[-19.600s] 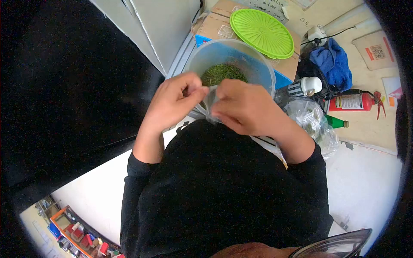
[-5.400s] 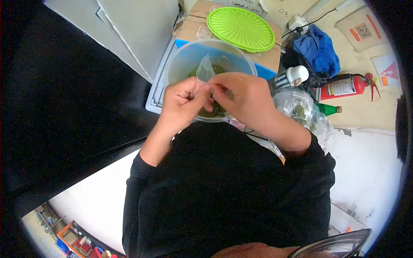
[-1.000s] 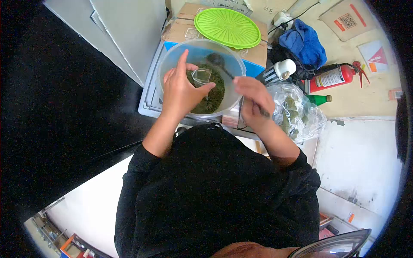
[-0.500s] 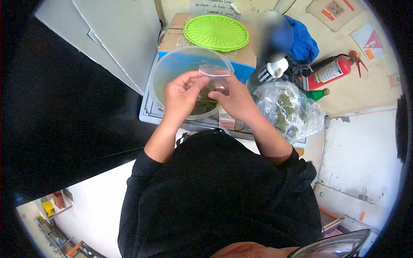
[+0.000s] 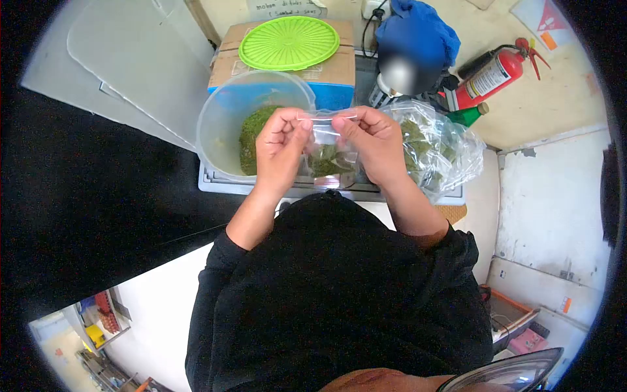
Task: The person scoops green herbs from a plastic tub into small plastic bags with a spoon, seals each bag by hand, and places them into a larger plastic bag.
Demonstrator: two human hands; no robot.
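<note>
A small clear zip bag [image 5: 324, 140] with green flakes at its bottom hangs upright between my hands. My left hand [image 5: 282, 145] pinches its top left corner, thumb against fingers. The top right corner is pinched by my right hand [image 5: 377, 140]. To the left, partly behind my left hand, a translucent round tub [image 5: 217, 117] holds a heap of chopped green flakes [image 5: 251, 134]. Beside my right hand lies a large clear plastic bag [image 5: 450, 153] containing small filled green packets.
A green ribbed lid [image 5: 289, 43] rests on a cardboard box [image 5: 228, 49] behind the tub. At right are a blue cloth [image 5: 441, 32], a green bottle [image 5: 469, 115] and a red fire extinguisher [image 5: 486, 81]. The tub stands on a grey tray [image 5: 225, 186].
The zip bag has moved from over the tub to its right side, now held by both top corners and stretched flat. The view has shifted right. The spoon seen earlier no longer shows.
</note>
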